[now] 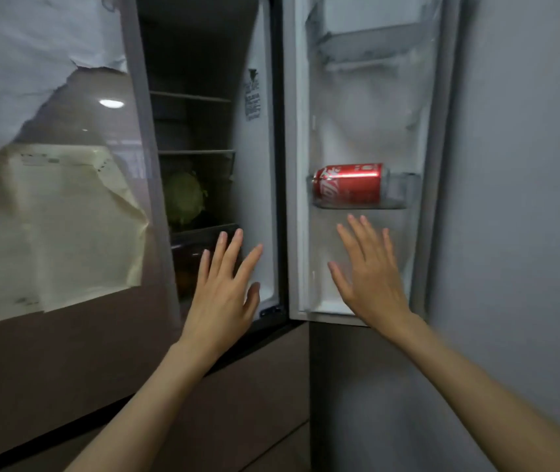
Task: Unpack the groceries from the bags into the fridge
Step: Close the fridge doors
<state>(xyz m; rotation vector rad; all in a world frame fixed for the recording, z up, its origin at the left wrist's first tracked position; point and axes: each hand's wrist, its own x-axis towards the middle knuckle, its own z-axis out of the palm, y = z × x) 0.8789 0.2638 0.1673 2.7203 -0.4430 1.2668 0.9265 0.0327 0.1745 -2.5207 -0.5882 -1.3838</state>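
The fridge stands with its right door (370, 107) swung open, showing the door's white inner side. A red soda can (348, 183) lies on its side in a clear door bin (404, 189). Inside the dark fridge compartment a green cabbage (183, 195) rests on a shelf. My left hand (226, 287) is raised flat in front of the compartment's lower part, fingers spread and empty. My right hand (369, 270) is held flat just below the can's bin, fingers spread, holding nothing. No grocery bags are in view.
The shut left fridge door (60, 185) has a glossy front partly covered by torn white film. A grey wall (524, 199) runs close on the right behind the open door. Brown drawer fronts (254, 403) sit below. Dark items lie in the drawer under the cabbage.
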